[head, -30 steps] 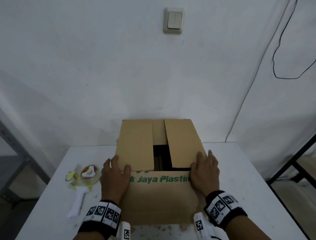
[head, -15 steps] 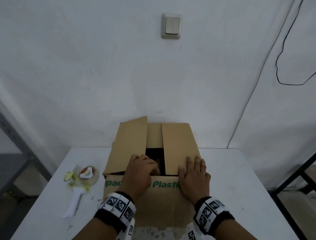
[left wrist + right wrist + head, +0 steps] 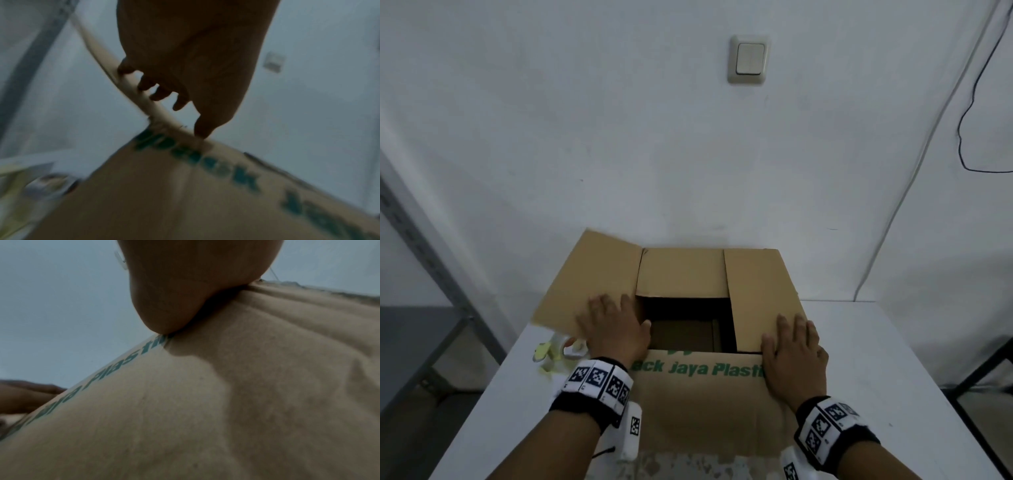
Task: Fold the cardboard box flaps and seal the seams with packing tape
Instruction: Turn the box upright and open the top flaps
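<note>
A brown cardboard box [image 3: 698, 404] with green lettering stands on the white table [image 3: 893, 359]. Its left flap [image 3: 592, 277] slants outward to the left, and my left hand [image 3: 613, 329] lies on its near end with fingers spread, thumb by the dark opening [image 3: 685, 325]. The right flap [image 3: 760, 291] is folded over the top; my right hand [image 3: 794, 349] rests flat on its near corner and the box edge. The far inner flap [image 3: 681, 272] is folded down. A tape dispenser [image 3: 561, 349] lies left of the box, partly under the left flap. The left wrist view, blurred, shows fingers [image 3: 144, 84] touching the flap edge.
The white wall stands right behind the box, with a light switch [image 3: 748, 61] and a black cable [image 3: 969, 137]. A grey metal shelf frame [image 3: 414, 240] stands at the left, a black frame [image 3: 983, 377] at the right. Bare tabletop lies right of the box.
The left flap, folded over the top a second ago, has swung up and out to the left with my left hand on it. The opening is wider. My right hand stays at the right near corner.
</note>
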